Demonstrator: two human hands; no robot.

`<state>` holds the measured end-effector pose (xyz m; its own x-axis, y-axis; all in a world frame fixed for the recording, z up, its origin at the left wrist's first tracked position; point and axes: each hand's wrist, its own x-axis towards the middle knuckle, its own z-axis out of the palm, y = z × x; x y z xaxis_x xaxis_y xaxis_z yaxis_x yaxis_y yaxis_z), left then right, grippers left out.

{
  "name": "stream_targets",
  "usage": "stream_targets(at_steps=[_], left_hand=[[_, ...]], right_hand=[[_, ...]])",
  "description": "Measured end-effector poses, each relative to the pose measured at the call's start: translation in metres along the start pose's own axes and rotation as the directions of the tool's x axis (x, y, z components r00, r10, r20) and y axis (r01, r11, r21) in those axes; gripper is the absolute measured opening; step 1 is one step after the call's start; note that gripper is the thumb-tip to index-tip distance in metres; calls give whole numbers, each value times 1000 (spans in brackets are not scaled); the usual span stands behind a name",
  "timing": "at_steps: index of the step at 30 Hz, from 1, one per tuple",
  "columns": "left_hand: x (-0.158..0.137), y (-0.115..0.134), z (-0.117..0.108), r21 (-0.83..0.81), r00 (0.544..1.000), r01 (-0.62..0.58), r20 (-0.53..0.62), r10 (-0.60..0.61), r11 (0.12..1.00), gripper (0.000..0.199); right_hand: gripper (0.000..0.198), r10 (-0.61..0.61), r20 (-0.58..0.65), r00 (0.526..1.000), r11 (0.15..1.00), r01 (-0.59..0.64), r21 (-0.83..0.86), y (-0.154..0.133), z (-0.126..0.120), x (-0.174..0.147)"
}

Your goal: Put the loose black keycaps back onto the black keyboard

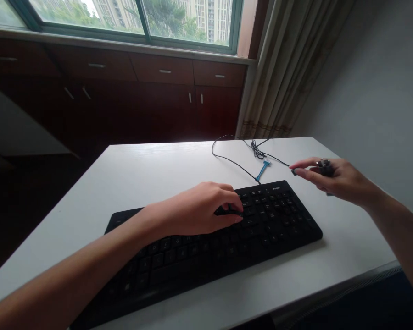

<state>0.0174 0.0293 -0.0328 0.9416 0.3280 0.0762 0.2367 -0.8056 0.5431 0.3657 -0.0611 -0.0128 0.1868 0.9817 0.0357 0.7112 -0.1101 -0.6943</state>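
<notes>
A black keyboard (186,270) lies slanted on the white desk. My left hand (209,208) is over its upper middle, thumb and fingertips pinched around a small dark keycap (240,214) at the keys; whether it is loose from the board I cannot tell. Off the keyboard's right end, my right hand (333,178) is raised above the desk. Its thumb and index finger grip a small black keycap (293,172). More small dark pieces (325,167) sit against its curled fingers, too unclear to name. A blue brush (263,170) with pale bristles lies behind the keyboard.
The keyboard's black cable (223,157) loops behind it into a tied bundle (257,149) and runs toward my right hand. The white desk (137,176) ends at a far edge. Beyond are dark red cabinets (141,105), a window (179,23) and a curtain (278,73).
</notes>
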Motion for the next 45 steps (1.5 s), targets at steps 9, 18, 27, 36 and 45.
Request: stream_targets(at_steps=[9, 18, 27, 36, 45], left_hand=[[-16, 38, 34, 241, 970, -243, 34, 242, 940, 17], [-58, -4, 36, 329, 898, -92, -380, 221, 940, 23], [-62, -17, 41, 498, 911, -94, -306, 276, 862, 25], [-64, -19, 44, 493, 910, -83, -316, 267, 866, 25], [-63, -17, 44, 485, 905, -91, -324, 275, 870, 24]], right_hand=[[49, -60, 239, 969, 980, 102, -169, 39, -3, -3], [25, -458, 188, 869, 859, 487, -159, 48, 10, -9], [21, -559, 152, 815, 805, 577, -135, 49, 12, -2], [25, -642, 172, 747, 738, 663, -125, 60, 12, -3], [27, -629, 92, 772, 759, 635, -145, 51, 12, -2]])
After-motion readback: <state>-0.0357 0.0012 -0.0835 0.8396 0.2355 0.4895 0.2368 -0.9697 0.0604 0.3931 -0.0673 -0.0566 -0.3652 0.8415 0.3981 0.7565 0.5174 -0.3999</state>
